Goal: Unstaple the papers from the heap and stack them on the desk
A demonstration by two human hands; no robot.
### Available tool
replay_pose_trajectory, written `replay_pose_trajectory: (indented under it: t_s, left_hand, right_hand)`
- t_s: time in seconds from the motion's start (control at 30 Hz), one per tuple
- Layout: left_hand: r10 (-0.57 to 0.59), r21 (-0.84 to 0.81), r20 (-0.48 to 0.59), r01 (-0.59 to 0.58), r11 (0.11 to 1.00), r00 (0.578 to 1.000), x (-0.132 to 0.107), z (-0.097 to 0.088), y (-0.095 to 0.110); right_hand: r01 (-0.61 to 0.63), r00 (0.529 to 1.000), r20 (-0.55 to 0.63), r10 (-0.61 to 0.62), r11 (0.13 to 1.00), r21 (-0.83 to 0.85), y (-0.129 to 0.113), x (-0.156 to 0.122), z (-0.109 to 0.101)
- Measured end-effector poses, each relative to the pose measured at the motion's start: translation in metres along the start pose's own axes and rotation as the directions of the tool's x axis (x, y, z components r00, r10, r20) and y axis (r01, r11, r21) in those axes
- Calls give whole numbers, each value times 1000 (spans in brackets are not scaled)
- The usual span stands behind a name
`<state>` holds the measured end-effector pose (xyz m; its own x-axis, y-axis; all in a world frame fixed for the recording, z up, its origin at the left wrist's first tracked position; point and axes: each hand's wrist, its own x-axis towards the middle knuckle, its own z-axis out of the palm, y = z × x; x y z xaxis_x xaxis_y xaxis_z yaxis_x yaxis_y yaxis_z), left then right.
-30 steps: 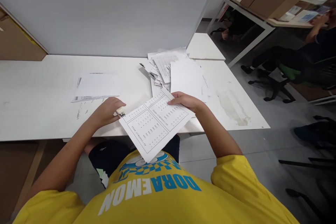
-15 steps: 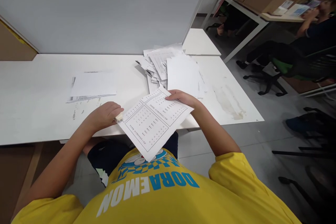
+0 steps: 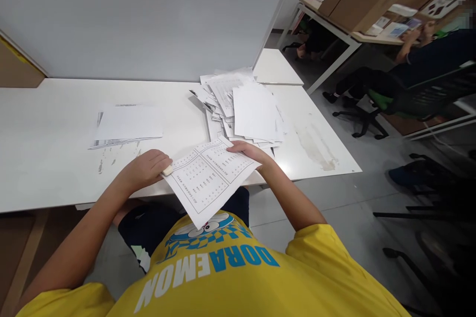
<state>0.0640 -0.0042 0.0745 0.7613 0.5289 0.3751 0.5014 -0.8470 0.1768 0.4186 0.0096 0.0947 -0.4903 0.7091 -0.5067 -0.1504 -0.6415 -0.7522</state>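
My right hand (image 3: pixel 251 152) grips the far right edge of a printed sheet (image 3: pixel 208 173), thumb on top and fingers underneath. The sheet carries boxed blocks of small text and tilts down toward my lap over the table's front edge. At its left corner, my left hand (image 3: pixel 147 168) is closed around a small cream-coloured stapler-like tool (image 3: pixel 168 170), mostly hidden by the fingers. Whether more sheets lie under the top one, I cannot tell. Just beyond my right hand is a messy heap of papers (image 3: pixel 256 111). Farther left lies a flatter paper stack (image 3: pixel 128 123).
A white table (image 3: pixel 178 129) spans the view, backed by a grey partition (image 3: pixel 148 20). Stains mark the table's right end. A cardboard box (image 3: pixel 18 67) stands at the left. To the right, a person (image 3: pixel 431 54) sits at another desk with boxes (image 3: pixel 357 5).
The camera view has shifted slightly. Both hands still hold the sheet and the small tool, and the sheet lies a little flatter and lower relative to the paper heap.
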Motion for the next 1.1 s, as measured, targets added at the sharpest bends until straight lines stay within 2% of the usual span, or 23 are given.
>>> replay_pose_trajectory:
  t_s: [0.13, 0.3, 0.43, 0.53, 0.6, 0.63, 0.67, 0.7, 0.73, 0.8, 0.83, 0.9, 0.93, 0.97, 1.0, 1.03, 1.1]
  left_hand:
    - [52, 19, -103, -51, 999, 993, -2, -1, 5]
    - [107, 106, -111, -95, 990, 988, -7, 0, 8]
    - [159, 83, -141, -148, 985, 977, -15, 4, 2]
    - [63, 65, -177, -52, 997, 982, -30, 8, -2]
    - [-16, 69, -225, 32, 997, 974, -46, 11, -4]
    - [-64, 68, -264, 84, 994, 962, -55, 12, -4]
    - [-125, 57, -325, 152, 987, 937, -65, 12, -4]
    - [-196, 36, -405, 229, 973, 893, -75, 13, -3]
    - [-261, 8, -494, 304, 953, 830, -84, 14, -2]
    - [-352, -57, -666, 425, 903, 658, -98, 17, -1]
    - [-368, -83, -737, 464, 882, 568, -102, 18, 0]
    - [-386, -139, -830, 521, 842, 403, -105, 21, 0]
    - [-394, -171, -858, 542, 823, 328, -105, 23, -1]
    - [-404, -197, -873, 557, 806, 275, -105, 25, -1]
    - [-414, -214, -875, 567, 795, 251, -105, 27, -2]
    - [-426, -221, -869, 575, 788, 250, -105, 28, -2]
    - [-436, -198, -853, 593, 780, 288, -107, 31, -2]
  right_hand:
    - [-22, 1000, 15, 22, 1000, 2, 6, 5, -2]
    - [-13, 999, 42, 14, 1000, -9, 18, 10, 2]
    - [-6, 997, 72, 12, 997, -83, 20, 12, 7]
    - [57, 995, 95, -35, 968, -244, 14, 12, 11]
    - [145, 989, 87, -118, 881, -451, 10, 14, 16]
    - [195, 980, 84, -179, 804, -562, 8, 16, 19]
    - [242, 965, 87, -247, 711, -660, 6, 19, 22]
    - [283, 944, 101, -314, 616, -735, 4, 23, 26]
    - [319, 920, 122, -372, 532, -784, 3, 28, 31]
    - [374, 871, 151, -468, 431, -821, -2, 46, 42]
    - [395, 847, 148, -510, 419, -818, -5, 58, 49]
    - [431, 808, 103, -580, 464, -774, -12, 89, 67]
    - [452, 796, 75, -601, 507, -735, -15, 107, 78]
    - [471, 791, 55, -609, 550, -689, -18, 126, 89]
    - [480, 798, 48, -601, 585, -654, -21, 145, 102]
    - [472, 810, 50, -584, 599, -647, -23, 163, 115]
    - [401, 838, 37, -545, 567, -719, -25, 196, 139]
